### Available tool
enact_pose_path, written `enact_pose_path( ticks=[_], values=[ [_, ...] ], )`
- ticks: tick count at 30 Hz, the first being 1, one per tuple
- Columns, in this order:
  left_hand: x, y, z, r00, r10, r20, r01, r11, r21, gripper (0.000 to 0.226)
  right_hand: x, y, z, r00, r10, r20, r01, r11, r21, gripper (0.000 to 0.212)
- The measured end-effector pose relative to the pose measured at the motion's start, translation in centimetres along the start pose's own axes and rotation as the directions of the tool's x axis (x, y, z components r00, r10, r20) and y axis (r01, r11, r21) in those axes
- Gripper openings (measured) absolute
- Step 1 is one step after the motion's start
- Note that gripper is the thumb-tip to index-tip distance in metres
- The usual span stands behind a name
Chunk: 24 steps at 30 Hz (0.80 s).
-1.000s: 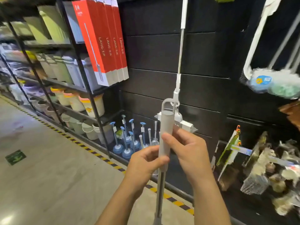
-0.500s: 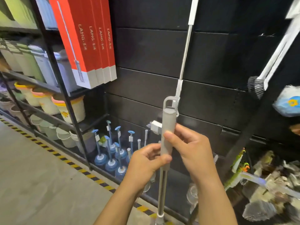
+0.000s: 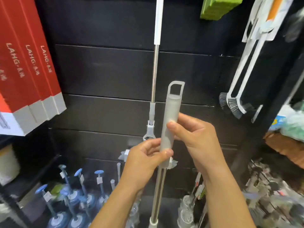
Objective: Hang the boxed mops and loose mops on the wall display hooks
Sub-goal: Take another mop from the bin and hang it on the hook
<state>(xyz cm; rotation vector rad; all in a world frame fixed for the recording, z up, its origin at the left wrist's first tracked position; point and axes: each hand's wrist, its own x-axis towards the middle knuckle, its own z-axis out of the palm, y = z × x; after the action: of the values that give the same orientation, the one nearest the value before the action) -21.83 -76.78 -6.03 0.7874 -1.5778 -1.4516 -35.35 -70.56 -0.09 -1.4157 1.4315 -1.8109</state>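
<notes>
I hold a loose mop upright by its grey handle [image 3: 171, 112], whose hanging loop [image 3: 176, 88] points up in front of the black slat wall [image 3: 102, 68]. My left hand [image 3: 146, 160] grips the lower end of the grey grip, thumb across its front. My right hand [image 3: 195, 139] holds the grip a little higher, thumb pressed on it. The metal shaft [image 3: 158, 191] runs down out of view. Another loose mop [image 3: 155, 63] hangs on the wall just behind, left of the loop. Red mop boxes [image 3: 28, 66] hang at the upper left.
White long-handled brushes [image 3: 236, 99] hang at the right, with a green pad [image 3: 218, 7] above. Blue-topped plungers [image 3: 77, 199] stand on the floor at lower left. Mixed packaged goods [image 3: 271, 191] fill the lower right.
The view has closed in on the wall and tilted upward. The grey handle now stands right of the hanging mop's shaft instead of in front of it; both hands keep their grip.
</notes>
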Motion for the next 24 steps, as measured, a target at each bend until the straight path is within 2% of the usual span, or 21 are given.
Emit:
enact_pose_path(
  ticks=[9, 12, 17, 21, 24],
  values=[
    [8.5, 6.2, -2.2, 0.994, 0.109, 0.014, -0.110, 0.990, 0.087, 0.025, 9.7, -2.3, 1.9, 0.978, -0.204, -0.045, 0.204, 0.979, -0.015, 0.021],
    [11.2, 8.3, -2.7, 0.988, 0.157, 0.008, -0.157, 0.983, 0.095, 0.034, 13.1, -3.7, 2.3, 0.967, -0.252, -0.039, 0.252, 0.968, 0.002, 0.019],
    [15.4, 11.6, -3.1, 0.973, 0.232, 0.008, -0.232, 0.964, 0.127, 0.040, 18.2, -5.7, 2.6, 0.954, -0.299, -0.041, 0.300, 0.954, 0.021, 0.012],
    [17.5, 13.3, -3.2, 0.969, 0.245, -0.003, -0.244, 0.965, 0.099, 0.029, 20.9, -6.7, 2.7, 0.949, -0.314, -0.027, 0.315, 0.949, 0.032, 0.007],
    [18.9, 14.3, -3.4, 0.965, 0.260, 0.000, -0.260, 0.963, 0.077, 0.030, 22.6, -7.5, 2.9, 0.942, -0.335, -0.011, 0.335, 0.942, 0.034, 0.004]
  ],
)
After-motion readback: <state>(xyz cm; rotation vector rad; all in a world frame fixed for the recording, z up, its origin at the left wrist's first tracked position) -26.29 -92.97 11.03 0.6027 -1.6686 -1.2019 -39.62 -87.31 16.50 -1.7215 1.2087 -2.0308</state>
